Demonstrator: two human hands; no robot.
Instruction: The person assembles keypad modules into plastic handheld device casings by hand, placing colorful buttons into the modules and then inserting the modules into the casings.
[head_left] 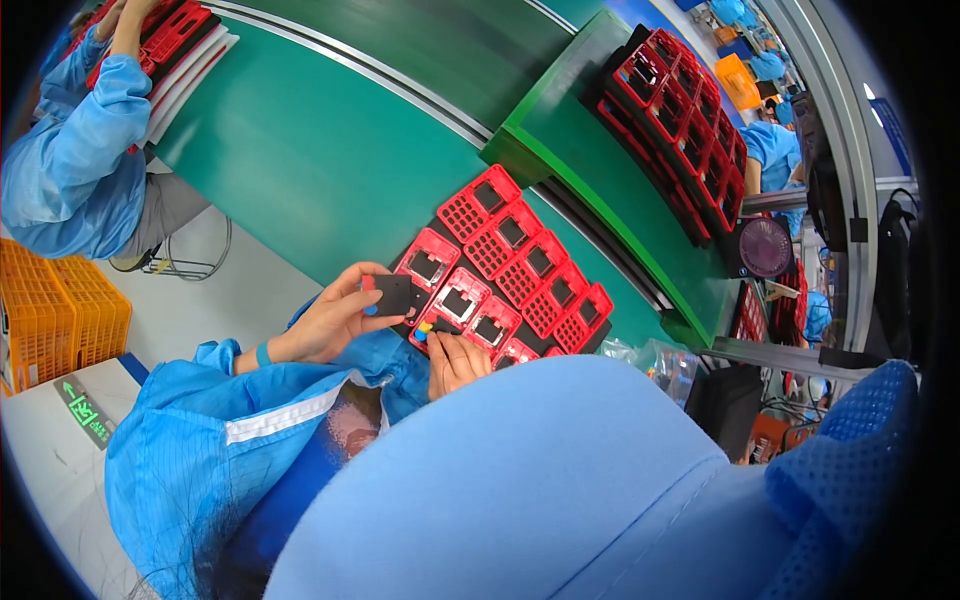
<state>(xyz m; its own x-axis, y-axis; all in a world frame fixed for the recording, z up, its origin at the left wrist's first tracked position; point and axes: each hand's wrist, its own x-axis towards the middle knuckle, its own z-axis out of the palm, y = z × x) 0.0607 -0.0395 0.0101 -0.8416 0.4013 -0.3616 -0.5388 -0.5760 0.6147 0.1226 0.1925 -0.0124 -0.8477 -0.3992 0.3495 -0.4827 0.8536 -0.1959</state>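
Observation:
My left hand [338,312] pinches a small black square part [392,296] with red and blue bits at its end, held just over the left edge of a black tray. Several red plastic housings [512,232] lie in rows on this tray, each with a dark square window and some with a grid of holes. My right hand [456,364] is closed, fingers bent together over the housings nearest me. Beside its fingertips shows a small yellow-and-blue piece [424,329]; whether the fingers grip it or something else is hidden.
Behind the tray runs a green work surface [300,130] with a metal rail. At right, a raised green shelf [570,150] bears stacked trays of red housings [680,120]. A co-worker's blue sleeve [80,150] reaches in at far left, above yellow crates [65,310]. Clear plastic bags [668,368] lie at right.

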